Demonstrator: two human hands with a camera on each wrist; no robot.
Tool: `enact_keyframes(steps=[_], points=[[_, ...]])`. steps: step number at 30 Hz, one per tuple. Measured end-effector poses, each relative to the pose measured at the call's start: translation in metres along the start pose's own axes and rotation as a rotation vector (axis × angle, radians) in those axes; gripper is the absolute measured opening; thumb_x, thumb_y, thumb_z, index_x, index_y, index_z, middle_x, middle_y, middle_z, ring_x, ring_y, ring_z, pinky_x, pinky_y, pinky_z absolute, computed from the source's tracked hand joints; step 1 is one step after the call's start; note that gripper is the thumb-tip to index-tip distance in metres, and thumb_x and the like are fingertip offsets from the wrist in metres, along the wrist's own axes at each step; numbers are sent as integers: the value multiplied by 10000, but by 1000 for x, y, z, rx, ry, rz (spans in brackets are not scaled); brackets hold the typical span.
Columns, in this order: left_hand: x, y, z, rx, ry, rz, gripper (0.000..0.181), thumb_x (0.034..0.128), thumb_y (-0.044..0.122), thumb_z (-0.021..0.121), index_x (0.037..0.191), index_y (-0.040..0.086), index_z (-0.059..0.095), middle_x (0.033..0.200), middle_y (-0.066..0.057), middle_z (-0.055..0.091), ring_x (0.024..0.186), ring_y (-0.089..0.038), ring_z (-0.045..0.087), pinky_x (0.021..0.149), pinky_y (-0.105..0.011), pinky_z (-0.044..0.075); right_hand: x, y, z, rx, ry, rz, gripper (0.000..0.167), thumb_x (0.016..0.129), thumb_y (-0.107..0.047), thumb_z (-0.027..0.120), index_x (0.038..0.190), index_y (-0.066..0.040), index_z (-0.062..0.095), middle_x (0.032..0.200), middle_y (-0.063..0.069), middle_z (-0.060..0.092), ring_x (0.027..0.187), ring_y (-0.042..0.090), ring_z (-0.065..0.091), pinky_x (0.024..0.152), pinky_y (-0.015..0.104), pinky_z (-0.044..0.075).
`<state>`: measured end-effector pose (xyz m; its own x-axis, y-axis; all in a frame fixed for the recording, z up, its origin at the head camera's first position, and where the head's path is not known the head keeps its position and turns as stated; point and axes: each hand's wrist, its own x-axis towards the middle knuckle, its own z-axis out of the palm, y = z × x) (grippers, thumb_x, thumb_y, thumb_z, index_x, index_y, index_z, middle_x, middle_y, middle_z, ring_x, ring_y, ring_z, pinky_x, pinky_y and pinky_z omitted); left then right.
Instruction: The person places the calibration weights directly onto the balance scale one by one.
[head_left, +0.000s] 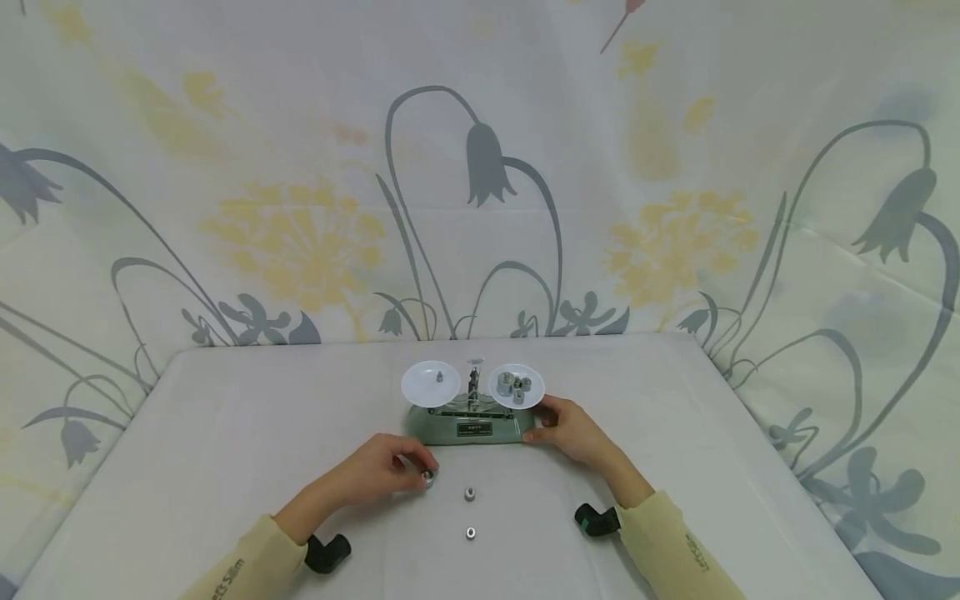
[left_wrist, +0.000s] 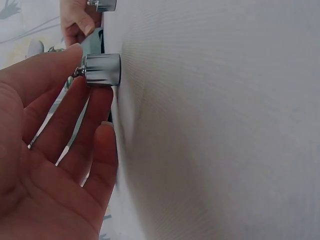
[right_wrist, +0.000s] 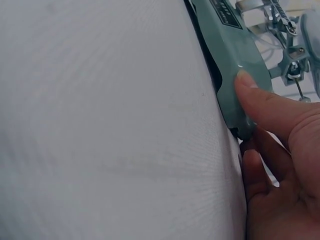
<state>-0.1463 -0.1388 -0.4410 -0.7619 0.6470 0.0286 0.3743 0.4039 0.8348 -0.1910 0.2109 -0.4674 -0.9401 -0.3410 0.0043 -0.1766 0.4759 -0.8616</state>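
Observation:
In the head view a balance scale point(head_left: 435, 428) with a green base and two white pans stands on the table. One small metal weight point(head_left: 439, 377) sits on the left pan point(head_left: 417, 387); several metal weights point(head_left: 506, 383) are grouped on the right pan point(head_left: 536, 390). My left hand point(head_left: 375, 472), in front of the scale's left end, pinches the knob of a shiny cylindrical weight point(left_wrist: 103, 69) between thumb and fingers. The weight is upright at the tabletop. My right hand point(head_left: 573, 429) grips the base's right end, thumb on the front point(right_wrist: 240, 92), other fingers behind and partly hidden.
Two more metal weights, a nearer one point(head_left: 471, 533) and a farther one point(head_left: 470, 494), stand on the white tablecloth point(head_left: 637, 375) between my forearms. A flower-patterned cloth point(head_left: 480, 250) hangs behind the table. Each wrist carries a black camera point(head_left: 327, 553).

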Motion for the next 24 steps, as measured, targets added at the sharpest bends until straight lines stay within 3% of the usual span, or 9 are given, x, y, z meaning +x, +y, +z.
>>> enact_keyframes(steps=[10, 24], points=[[0, -5, 2, 17, -36, -15, 199, 867, 112, 773, 1060, 144, 734, 1034, 77, 705, 970, -133, 606, 839, -295, 512, 0, -1, 0, -12, 6, 1, 649, 810, -141, 831, 1374, 18, 552, 1352, 165, 592, 1210, 287, 542, 998, 445, 465], [0, -8, 4, 31, -35, -32, 177, 883, 131, 758, 1047, 194, 737, 1031, 128, 680, 1008, -119, 583, 881, -314, 498, -2, -2, -1, 17, 2, -16, 644, 817, -115, 818, 1375, 43, 539, 1366, 201, 569, 1267, 336, 522, 1027, 485, 447]])
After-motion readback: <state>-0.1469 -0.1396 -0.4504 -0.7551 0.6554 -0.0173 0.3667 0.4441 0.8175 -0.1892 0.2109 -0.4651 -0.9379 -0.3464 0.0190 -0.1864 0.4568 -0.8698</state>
